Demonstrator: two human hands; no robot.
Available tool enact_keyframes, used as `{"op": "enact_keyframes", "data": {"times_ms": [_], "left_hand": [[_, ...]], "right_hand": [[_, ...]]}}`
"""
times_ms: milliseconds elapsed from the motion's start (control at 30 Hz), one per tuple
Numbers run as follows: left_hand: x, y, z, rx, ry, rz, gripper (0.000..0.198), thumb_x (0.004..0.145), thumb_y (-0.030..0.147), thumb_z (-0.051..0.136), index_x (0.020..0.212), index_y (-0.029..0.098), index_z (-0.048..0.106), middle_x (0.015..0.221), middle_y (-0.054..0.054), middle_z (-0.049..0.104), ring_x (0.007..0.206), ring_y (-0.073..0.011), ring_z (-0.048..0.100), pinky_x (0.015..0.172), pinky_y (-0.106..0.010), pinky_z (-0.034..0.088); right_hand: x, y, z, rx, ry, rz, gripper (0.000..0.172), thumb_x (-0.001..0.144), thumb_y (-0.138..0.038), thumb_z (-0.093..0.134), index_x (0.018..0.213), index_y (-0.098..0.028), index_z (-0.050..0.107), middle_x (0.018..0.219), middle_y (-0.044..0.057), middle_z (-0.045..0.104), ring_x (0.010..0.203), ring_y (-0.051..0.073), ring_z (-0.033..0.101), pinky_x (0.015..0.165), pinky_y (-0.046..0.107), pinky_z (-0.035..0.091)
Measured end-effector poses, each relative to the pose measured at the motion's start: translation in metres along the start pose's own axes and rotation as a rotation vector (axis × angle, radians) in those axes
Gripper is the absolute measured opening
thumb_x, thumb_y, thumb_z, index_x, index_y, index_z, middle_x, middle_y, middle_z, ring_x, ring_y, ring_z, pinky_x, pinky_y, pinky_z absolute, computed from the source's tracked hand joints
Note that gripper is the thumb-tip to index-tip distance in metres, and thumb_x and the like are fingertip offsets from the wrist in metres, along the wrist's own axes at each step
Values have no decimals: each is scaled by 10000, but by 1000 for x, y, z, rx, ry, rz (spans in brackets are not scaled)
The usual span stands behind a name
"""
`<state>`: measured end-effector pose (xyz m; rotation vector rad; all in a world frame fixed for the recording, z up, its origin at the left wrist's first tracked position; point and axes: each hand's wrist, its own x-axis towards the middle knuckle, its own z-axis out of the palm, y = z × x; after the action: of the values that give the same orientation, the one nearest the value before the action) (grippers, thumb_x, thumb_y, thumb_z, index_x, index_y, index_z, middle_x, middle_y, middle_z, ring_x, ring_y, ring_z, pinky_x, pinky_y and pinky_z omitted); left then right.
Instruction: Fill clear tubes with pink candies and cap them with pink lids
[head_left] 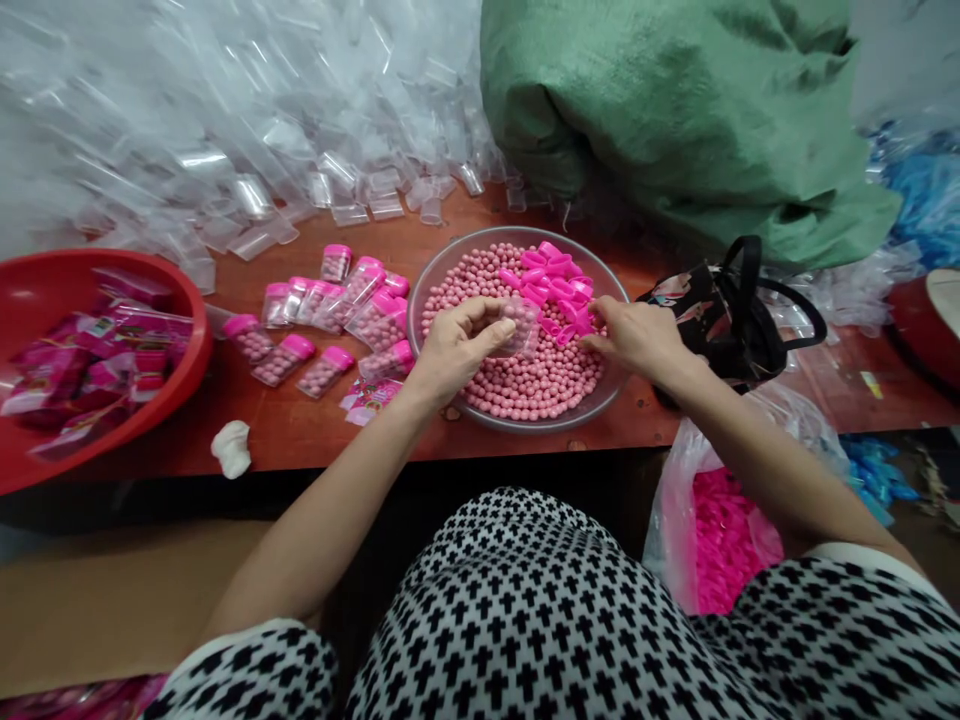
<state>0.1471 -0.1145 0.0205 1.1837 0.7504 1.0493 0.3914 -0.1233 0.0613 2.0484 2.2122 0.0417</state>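
Observation:
My left hand [466, 345] is closed on a small clear plastic container [521, 325], held over a grey basin [517, 428]. The container seems to have pink beads in it, though the beads behind it make this hard to judge. My right hand [637, 338] is at the basin's right side, thumb and fingers closing round a bright pink cap [579, 322] at the edge of a heap of pink caps [551, 268]. Under the caps, round pink beads [517, 392] fill the basin. Left of it lie several clear containers [322, 370] of beads with pink caps on.
A red basin [196, 345] with pink packets stands at the left. Many clear empty containers [255, 190] are piled behind. A green sack [675, 120] and black handbag [720, 320] sit at the right. Below the table edge hangs a plastic bag [667, 530] of pink caps.

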Motion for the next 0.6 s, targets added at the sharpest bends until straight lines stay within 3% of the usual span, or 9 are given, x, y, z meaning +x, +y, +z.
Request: {"op": "enact_keyframes", "data": {"times_ms": [100,167,267,367,467,600], "left_hand": [[-1,0,0,20,-1,15,416,723,462,820,983,157,709,956,-72,746,844,-204,717,761,-346,633],[-1,0,-1,4,1,18,428,721,470,823,991,159,708,966,-74,745,847,-204,717,755,-342,632],[-1,1,-1,-53,9,8,429,706,472,840,968,163,700,950,-63,739,830,-191,711,751,-333,632],[0,2,1,-109,16,-5,418,681,460,865,927,169,693,942,-47,732,818,-173,699,752,-325,636],[0,3,2,-126,5,-20,428,674,461,873,932,170,695,969,-51,733,847,-183,701,756,-327,636],[-1,2,1,-140,-47,-20,475,671,480,875,975,170,682,975,-53,729,876,-204,715,781,-352,638]], "right_hand": [[1,-10,5,-23,-21,14,389,887,-369,651,1229,-185,650,1059,182,771,886,347,721,689,376,470],[3,-7,6,85,-8,2,347,873,-336,660,1186,-187,672,1032,161,773,893,333,718,711,380,477],[3,0,4,481,0,-51,314,808,-368,727,1056,-176,711,872,79,761,807,251,695,717,346,480],[0,-2,-1,996,-79,-84,389,692,-475,817,896,-163,708,702,3,679,642,156,606,634,295,471],[-3,-15,-3,1397,-171,-97,443,587,-501,888,816,-176,692,703,-24,648,586,102,546,559,248,468],[-4,-39,1,1666,-122,-54,476,541,-484,927,857,-208,703,788,-27,667,630,102,581,552,241,521]]}}
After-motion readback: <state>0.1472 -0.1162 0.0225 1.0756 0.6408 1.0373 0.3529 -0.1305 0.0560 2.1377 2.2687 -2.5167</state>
